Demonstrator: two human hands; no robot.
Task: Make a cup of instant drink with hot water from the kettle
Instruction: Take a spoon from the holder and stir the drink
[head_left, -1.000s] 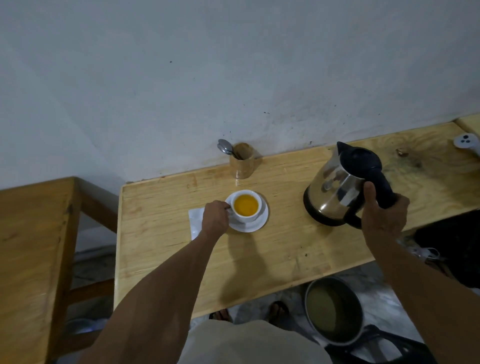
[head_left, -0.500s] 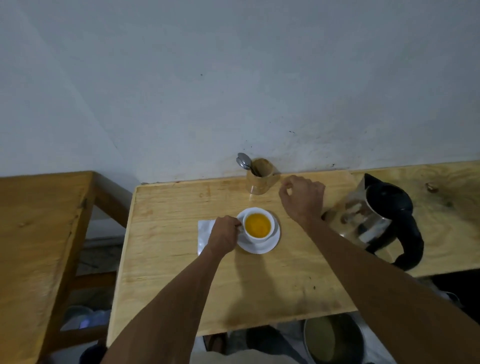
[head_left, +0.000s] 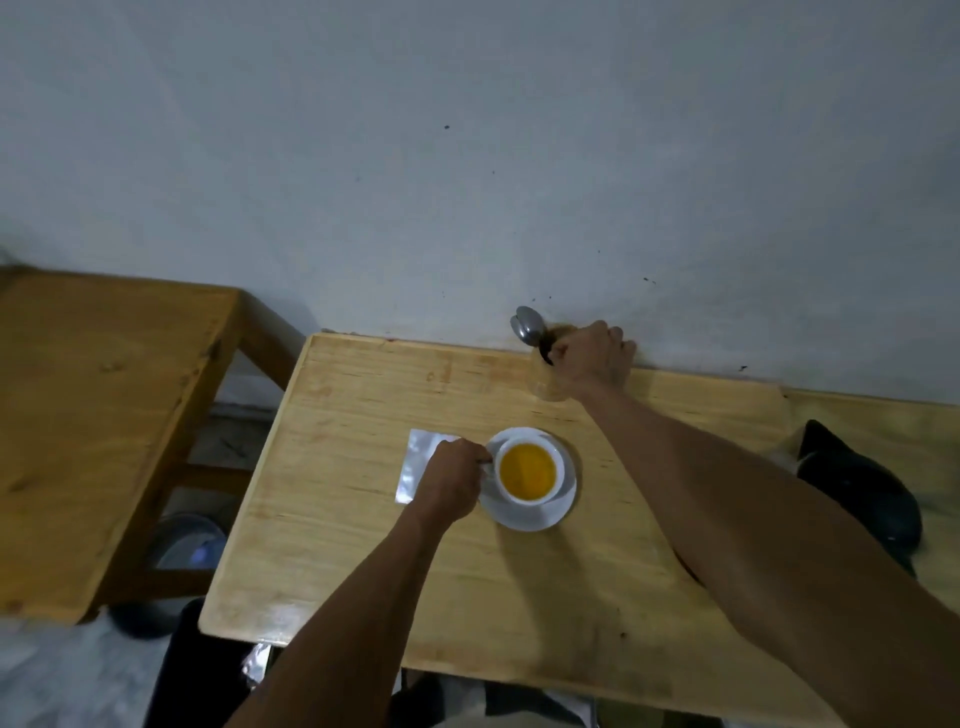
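Observation:
A white cup (head_left: 529, 473) full of orange drink stands on a white saucer (head_left: 563, 499) on the wooden table (head_left: 363, 519). My left hand (head_left: 448, 480) pinches the cup's handle. At the wall, my right hand (head_left: 589, 358) closes on the handle of a metal spoon (head_left: 529, 325) that stands bowl-up in a small wooden holder (head_left: 545, 384). The kettle (head_left: 857, 483) sits at the right, largely hidden behind my right forearm; only its black top shows.
A silver sachet (head_left: 415, 460) lies flat just left of the cup, partly under my left hand. A second wooden table (head_left: 93, 405) stands to the left across a gap. Dark items sit on the floor below.
My right hand let go of the kettle, crossed over the table and took hold of the spoon in the holder. My left hand stayed on the cup handle. The view shifted left.

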